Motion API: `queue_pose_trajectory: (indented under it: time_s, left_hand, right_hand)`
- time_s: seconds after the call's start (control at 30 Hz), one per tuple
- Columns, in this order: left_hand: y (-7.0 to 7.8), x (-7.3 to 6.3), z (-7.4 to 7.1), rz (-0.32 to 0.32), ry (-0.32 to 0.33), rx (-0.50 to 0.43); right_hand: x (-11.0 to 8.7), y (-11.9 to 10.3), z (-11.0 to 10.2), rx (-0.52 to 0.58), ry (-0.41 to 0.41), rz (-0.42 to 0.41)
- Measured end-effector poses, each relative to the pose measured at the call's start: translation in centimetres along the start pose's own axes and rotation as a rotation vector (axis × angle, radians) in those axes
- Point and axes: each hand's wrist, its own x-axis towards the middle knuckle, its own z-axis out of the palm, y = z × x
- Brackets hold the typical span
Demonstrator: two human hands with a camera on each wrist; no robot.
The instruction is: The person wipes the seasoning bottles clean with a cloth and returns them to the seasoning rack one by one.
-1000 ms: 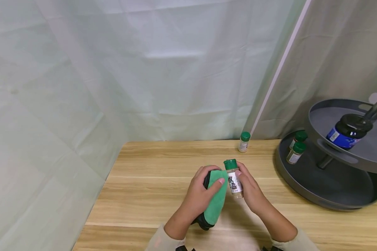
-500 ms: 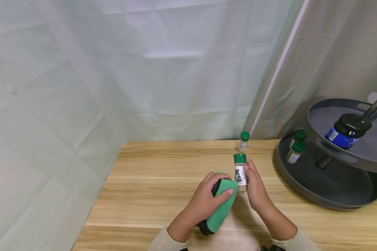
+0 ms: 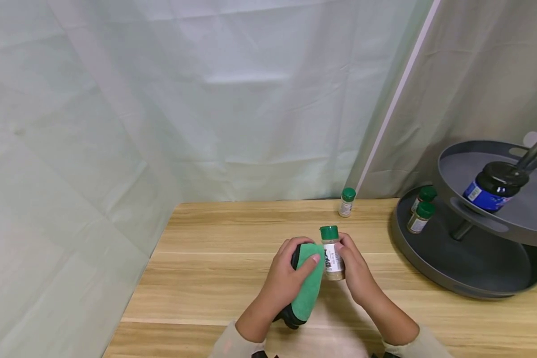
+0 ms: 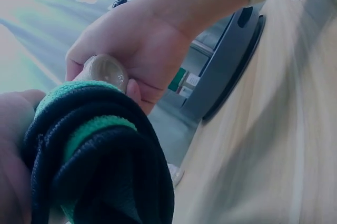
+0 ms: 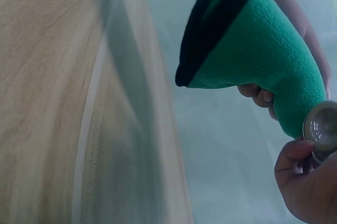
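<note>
My left hand point(image 3: 284, 278) grips a folded green cloth point(image 3: 310, 291) with dark edging, thumb across its green face. In the left wrist view the cloth's layered dark folds point(image 4: 105, 155) fill the lower left. Just right of it, my right hand point(image 3: 359, 273) holds a seasoning bottle point(image 3: 333, 256) with a green cap and white label, upright above the table. The cloth's upper end meets the bottle's side. From below, the right wrist view shows the bottle's clear base point(image 5: 322, 126) beside the cloth point(image 5: 263, 50).
Another green-capped bottle point(image 3: 346, 203) stands at the table's back edge. On the right is a grey two-tier round rack point(image 3: 470, 293). Its lower tier bears two green-capped bottles point(image 3: 420, 218), its upper tier a dark jar point(image 3: 494, 186) with a blue label. Curtains point(image 3: 259, 109) hang behind the wooden table point(image 3: 215, 278).
Both hands moved right and then back left with the cloth and bottle. The bottle is turned a little in the right hand, so its label faces differently.
</note>
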Motion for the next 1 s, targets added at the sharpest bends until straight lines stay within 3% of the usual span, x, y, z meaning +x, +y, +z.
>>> queue_pose_trajectory:
  time_s: [0.23,0.5,0.73,1.0]
  left_hand:
    - [0.0,0.3,-0.5,-0.037,0.066,-0.075]
    - [0.2,0.1,-0.4,-0.063,0.089,-0.145]
    - [0.6,-0.3,0.1,-0.065,0.049,-0.133]
    - [0.8,-0.6,0.6,-0.024,-0.028,-0.060]
  right_hand:
    - [-0.1,0.1,0.4,0.004,-0.027,0.005]
    - [-0.3,0.5,0.8,-0.020,-0.088,-0.094]
    - [-0.3,0.7,1.0,-0.041,0.033,-0.113]
    - [0.1,0.7,0.5,-0.002,0.155,-0.131]
